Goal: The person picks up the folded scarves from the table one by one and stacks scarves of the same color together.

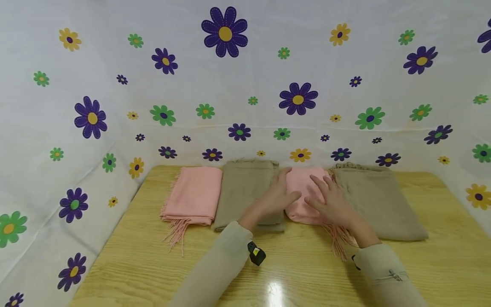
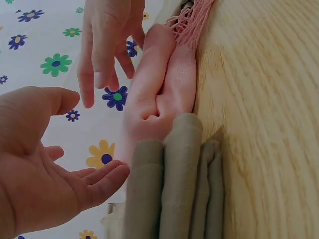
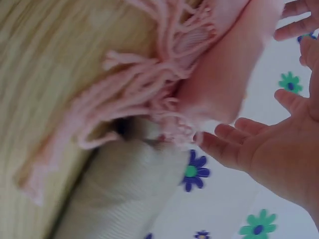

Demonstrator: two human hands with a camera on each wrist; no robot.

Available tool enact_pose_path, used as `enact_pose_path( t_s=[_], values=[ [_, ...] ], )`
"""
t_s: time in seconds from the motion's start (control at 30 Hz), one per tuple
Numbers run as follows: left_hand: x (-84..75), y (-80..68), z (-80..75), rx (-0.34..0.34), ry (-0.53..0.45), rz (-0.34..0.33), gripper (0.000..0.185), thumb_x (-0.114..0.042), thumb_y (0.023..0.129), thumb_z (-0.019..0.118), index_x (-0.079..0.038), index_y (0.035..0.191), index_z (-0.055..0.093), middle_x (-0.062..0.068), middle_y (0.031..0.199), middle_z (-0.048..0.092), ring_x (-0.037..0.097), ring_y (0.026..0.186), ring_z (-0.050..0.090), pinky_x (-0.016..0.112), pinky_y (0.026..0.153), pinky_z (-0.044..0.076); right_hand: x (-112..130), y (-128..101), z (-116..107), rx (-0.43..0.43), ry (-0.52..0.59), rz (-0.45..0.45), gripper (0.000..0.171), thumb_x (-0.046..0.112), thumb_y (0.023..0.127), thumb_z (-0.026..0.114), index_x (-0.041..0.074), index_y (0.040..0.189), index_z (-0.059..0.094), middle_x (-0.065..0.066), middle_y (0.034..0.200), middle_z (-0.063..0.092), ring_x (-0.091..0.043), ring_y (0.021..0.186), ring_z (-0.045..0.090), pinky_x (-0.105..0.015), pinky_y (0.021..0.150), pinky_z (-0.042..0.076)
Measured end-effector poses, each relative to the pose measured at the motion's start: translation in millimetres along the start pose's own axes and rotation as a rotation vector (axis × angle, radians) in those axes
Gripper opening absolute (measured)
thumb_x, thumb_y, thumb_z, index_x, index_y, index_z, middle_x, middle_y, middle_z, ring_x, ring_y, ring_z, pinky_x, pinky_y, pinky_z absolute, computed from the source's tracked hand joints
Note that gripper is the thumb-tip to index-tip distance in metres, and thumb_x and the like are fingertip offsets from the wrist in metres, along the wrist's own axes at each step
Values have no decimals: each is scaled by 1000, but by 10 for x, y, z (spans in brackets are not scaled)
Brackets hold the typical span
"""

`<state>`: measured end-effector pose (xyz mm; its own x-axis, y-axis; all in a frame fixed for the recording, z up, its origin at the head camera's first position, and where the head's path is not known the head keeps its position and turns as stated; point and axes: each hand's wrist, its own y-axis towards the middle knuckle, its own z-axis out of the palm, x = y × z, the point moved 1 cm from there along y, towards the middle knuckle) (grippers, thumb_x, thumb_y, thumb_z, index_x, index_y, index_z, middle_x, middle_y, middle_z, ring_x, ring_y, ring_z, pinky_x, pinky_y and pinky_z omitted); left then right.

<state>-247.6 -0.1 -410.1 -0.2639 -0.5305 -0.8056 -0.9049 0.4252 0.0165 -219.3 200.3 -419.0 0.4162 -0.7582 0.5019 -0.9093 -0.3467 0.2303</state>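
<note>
Four folded scarves lie in a row at the back of the wooden table [image 1: 307, 273]. From left they are a pink scarf [image 1: 193, 194], a beige scarf [image 1: 245, 189], a second pink scarf [image 1: 303, 181] and a second beige scarf [image 1: 377, 200]. Both hands hover at the second pink scarf with straight, spread fingers. My left hand [image 1: 285, 187] is over its left edge, beside the beige scarf [image 2: 169, 184]. My right hand [image 1: 320, 194] is over its right half. In the left wrist view the open palm [image 2: 50, 164] faces the pink fold [image 2: 159, 84]. The pink fringe [image 3: 139, 89] trails toward me.
A white cloth backdrop printed with flowers [image 1: 230, 85] closes in the table at the back and both sides. A small black and yellow device [image 1: 256, 253] sits at my left wrist. Bare wood stretches from the scarves to the near edge.
</note>
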Motion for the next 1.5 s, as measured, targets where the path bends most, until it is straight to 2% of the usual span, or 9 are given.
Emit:
enact_pose_path(
  t_s=[0.1,0.27,0.43,0.57,0.73,0.93,1.1,1.27,1.5],
  values=[
    [18,72,36,-5,-30,-47,77,-25,96,61,-10,156,16,22,158,22,34,140,36,51,112,33,-105,47,18,40,103,69,68,27,96,63,0,151,32,-41,148,27,-58,136,25,-75,104,22],
    [53,155,105,9,21,-122,78,-22,91,61,-9,155,19,27,153,28,36,136,39,49,108,37,-233,99,34,87,255,172,81,22,90,72,-4,152,26,-36,153,25,-55,140,21,-70,108,23],
    [83,221,159,0,29,-148,79,-20,88,63,-7,154,21,29,148,34,37,132,42,49,105,39,-266,150,7,88,276,284,93,25,83,79,-9,151,24,-37,152,27,-54,139,26,-65,110,25],
    [108,251,185,-7,16,-148,81,-19,86,66,-4,153,22,29,143,44,33,126,49,44,103,42,-278,169,-13,134,300,375,98,29,83,80,-10,151,21,-39,153,21,-53,140,23,-63,112,23],
    [134,274,215,-15,-34,-142,84,-17,84,69,-1,152,23,27,139,49,29,119,53,39,101,45,-299,210,-50,191,338,402,103,27,81,81,-6,153,16,-39,155,15,-54,141,19,-63,113,20],
    [180,301,248,-20,-135,-130,85,-17,82,74,-2,151,27,25,142,47,29,124,51,40,103,43,-357,233,-78,241,452,413,103,23,82,80,1,156,13,-35,158,8,-52,142,17,-62,114,18],
    [219,323,253,8,-269,-145,87,-17,80,76,-6,152,27,23,148,40,29,131,44,41,109,37,-423,211,-85,260,550,420,103,21,84,79,4,158,9,-32,160,3,-49,141,18,-61,114,18],
    [214,330,252,61,-363,-151,91,-15,79,78,-15,154,26,21,152,35,29,134,40,42,111,34,-460,204,-79,264,628,426,102,20,86,77,8,159,6,-28,161,-1,-49,141,17,-61,114,20],
    [275,354,319,94,-675,-165,86,-1,83,71,-19,154,26,15,158,23,28,137,35,43,109,37,-468,181,-15,228,689,420,101,15,85,75,10,159,7,-26,161,1,-47,141,17,-58,114,22]
  ],
)
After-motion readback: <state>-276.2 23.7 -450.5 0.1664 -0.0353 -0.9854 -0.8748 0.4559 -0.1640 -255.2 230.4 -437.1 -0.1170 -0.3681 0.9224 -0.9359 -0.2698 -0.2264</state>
